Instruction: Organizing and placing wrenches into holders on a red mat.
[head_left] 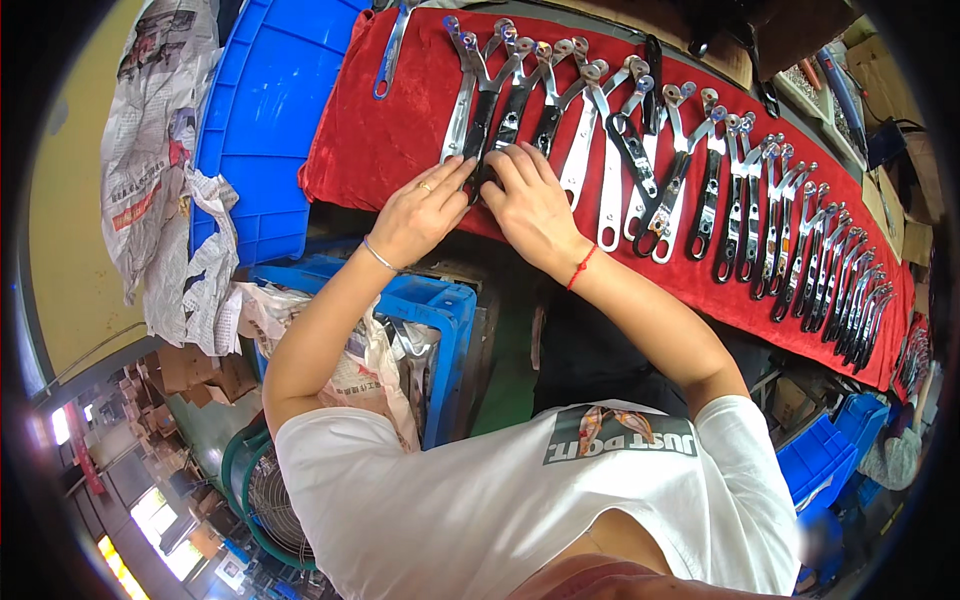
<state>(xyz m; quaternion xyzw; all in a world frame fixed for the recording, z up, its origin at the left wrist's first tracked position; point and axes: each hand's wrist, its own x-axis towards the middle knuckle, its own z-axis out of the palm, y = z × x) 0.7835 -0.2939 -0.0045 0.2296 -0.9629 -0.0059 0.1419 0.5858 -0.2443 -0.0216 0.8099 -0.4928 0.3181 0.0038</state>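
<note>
Both hands meet at the near edge of a red cloth [390, 130] spread over the table; left hand [420, 215] lies palm down, fingers [455, 175] stretched flat and close together onto the lower end of a black-handled metal tool [485, 120]; right hand [530, 205] just beside it, fingers [510, 165] bent over the same tool's end; the handle tips are hidden under both hands, so whether either hand actually grips cannot be told; the tool sits at the left end of a long row of like tools [740, 210], chrome heads pointing away, the row curving off to the right; far right tools crowd together and are hard to separate; a single blue-handled tool [390, 55] lies apart at the cloth's far left, its head cut off by the frame's top; blue plastic crate [265, 110] left of the cloth, partly covered by crumpled newspaper [160, 170]; another blue crate [440, 320] below the table, contents obscured by paper.
</note>
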